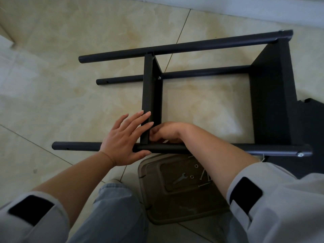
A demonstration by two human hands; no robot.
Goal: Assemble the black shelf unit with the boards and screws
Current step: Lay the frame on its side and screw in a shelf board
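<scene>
The black shelf unit lies on its side on the tiled floor. Its near tube (228, 147), a middle tube (201, 73) and a far tube (184, 46) run left to right. A narrow black board (150, 88) stands across them and a wider black board (273, 95) closes the right end. My left hand (126, 140) lies flat with straight fingers against the narrow board's near end, thumb along the near tube. My right hand (166, 132) is curled at the joint of that board and the near tube; what its fingertips hold is hidden.
A brown plastic lid (152, 195) by my knees holds a small wrench (180, 178), washers (196, 166) and several screws (203, 185). Another black board (312, 134) lies flat at the right. A white baseboard (245, 7) runs along the far edge.
</scene>
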